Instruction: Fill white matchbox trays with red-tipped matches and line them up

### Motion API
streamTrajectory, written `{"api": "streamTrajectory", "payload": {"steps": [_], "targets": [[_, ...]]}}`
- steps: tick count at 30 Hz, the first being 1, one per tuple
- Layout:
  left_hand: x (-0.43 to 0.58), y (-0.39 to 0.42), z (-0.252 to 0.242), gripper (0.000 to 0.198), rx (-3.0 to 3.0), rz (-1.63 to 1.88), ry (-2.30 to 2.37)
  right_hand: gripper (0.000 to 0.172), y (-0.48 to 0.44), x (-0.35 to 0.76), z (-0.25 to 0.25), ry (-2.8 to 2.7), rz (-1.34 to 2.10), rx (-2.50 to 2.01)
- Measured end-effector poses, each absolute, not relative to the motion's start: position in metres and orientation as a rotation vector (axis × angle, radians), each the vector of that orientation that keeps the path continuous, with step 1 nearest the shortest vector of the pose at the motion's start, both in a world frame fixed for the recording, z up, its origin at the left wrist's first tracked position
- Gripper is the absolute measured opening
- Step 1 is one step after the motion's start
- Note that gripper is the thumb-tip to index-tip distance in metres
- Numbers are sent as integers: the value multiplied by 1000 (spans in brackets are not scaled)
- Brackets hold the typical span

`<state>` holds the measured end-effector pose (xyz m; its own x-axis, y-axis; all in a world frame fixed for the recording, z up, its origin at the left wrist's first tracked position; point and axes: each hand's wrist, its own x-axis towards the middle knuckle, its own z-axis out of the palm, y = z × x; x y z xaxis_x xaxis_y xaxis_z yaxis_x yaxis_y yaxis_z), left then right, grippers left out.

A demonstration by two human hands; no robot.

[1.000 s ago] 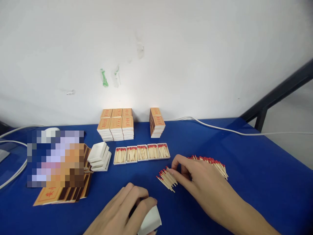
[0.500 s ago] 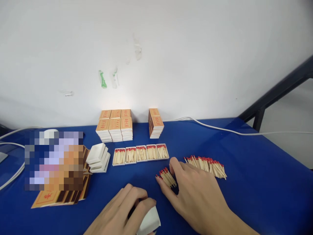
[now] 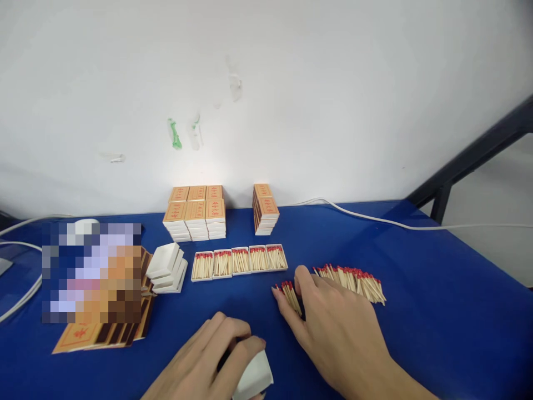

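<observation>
Head view, right hand [image 3: 333,328] pinching matches [image 3: 288,293]

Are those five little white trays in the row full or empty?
Full. Each of the five white trays shows pale matchsticks with red heads lying side by side, filling it edge to edge.

Stacked matchboxes [image 3: 195,218] and a white cable [image 3: 375,220] lie beside the wall [image 3: 266,83].

Red-tipped pale matches [image 3: 352,280], white tray [image 3: 254,378], blue table [image 3: 437,311], orange-topped boxes [image 3: 195,211].
</observation>
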<state>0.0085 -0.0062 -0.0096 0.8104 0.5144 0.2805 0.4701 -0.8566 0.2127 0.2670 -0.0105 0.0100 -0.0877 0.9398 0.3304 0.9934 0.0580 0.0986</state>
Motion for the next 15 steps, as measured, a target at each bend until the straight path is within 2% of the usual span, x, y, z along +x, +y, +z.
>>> {"api": "streamTrajectory", "payload": {"steps": [6, 9, 12, 15], "targets": [[12, -8, -16, 29, 2847, 567, 833, 33, -10, 274, 19, -2093, -413, -1986], [13, -8, -14, 31, 2831, 655, 821, 26, -6, 288, 30, -1992, -359, -2035], [13, -6, -8, 29, 2860, 553, 789, 21, -1, 306, 38, -1882, -323, -2200], [11, -4, -3, 32, 2863, 526, 788, 25, 1, 319, 41, -1846, -223, -2341]]}}
